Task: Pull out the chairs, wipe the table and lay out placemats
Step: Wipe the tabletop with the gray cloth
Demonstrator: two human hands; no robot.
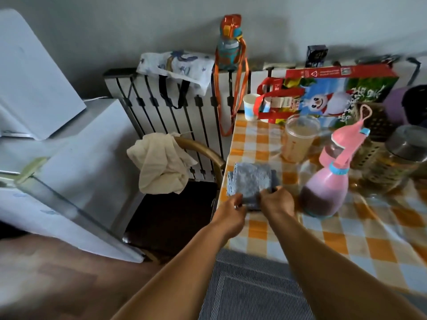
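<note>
A folded blue-grey cloth [250, 180] lies on the table [335, 232], which wears an orange, white and blue checked cover. My left hand [231, 212] pinches the cloth's near left edge. My right hand [276, 200] grips its near right edge. A dark-seated chair [175, 213] with a curved wooden back stands at the table's left end, a cream cloth [161, 167] draped over its back.
A pink spray bottle [332, 179] stands just right of my hands. Behind it are a plastic cup [299, 140], a jar [397, 158], a paper cup [250, 107] and a red printed bag [328, 93]. A radiator [175, 112] lines the wall; a white fridge [57, 158] stands left.
</note>
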